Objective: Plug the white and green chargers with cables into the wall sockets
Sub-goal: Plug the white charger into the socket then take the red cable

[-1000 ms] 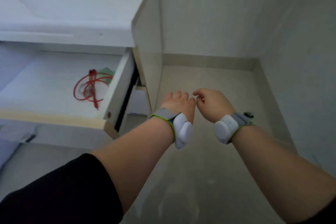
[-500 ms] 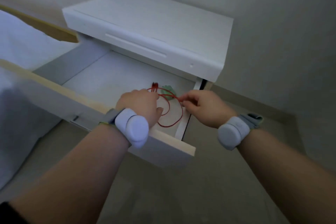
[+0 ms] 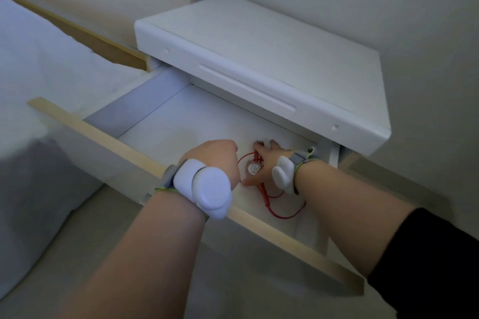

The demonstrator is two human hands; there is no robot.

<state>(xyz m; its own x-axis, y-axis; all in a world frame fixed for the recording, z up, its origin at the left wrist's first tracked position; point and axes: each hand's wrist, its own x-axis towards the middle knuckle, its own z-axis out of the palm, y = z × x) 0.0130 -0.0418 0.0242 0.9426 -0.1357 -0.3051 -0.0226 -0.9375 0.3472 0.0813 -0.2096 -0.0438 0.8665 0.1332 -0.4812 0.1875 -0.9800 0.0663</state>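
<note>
Dim room corner, pale smooth walls meeting behind one white bedside cabinet [image 3: 272, 65], flat-topped with rounded edges and a long recessed groove along its front. Standing beside one bed [image 3: 39, 80], covered in soft white bedding. Gaping open below the cabinet top: one drawer [image 3: 155, 122], white and smooth inside, its front edge showing a strip of pale bare wood.

Head view only. Two bare hands reaching into the drawer, each wrist wearing one grey strap with a white, rounded plastic pod. Left hand [image 3: 212, 154] hanging knuckles-up over the drawer floor, fingers curled down out of sight, so cannot tell whether its grip is apart or together. Right hand [image 3: 264, 163] lying just beside it at the drawer's right end, fingers closing together around one small round white charger [image 3: 253, 169]. Looping out from under that hand: one thin glossy red cable [image 3: 285, 211], coiling on the drawer floor toward the front edge. Green charger not showing clearly.
</note>
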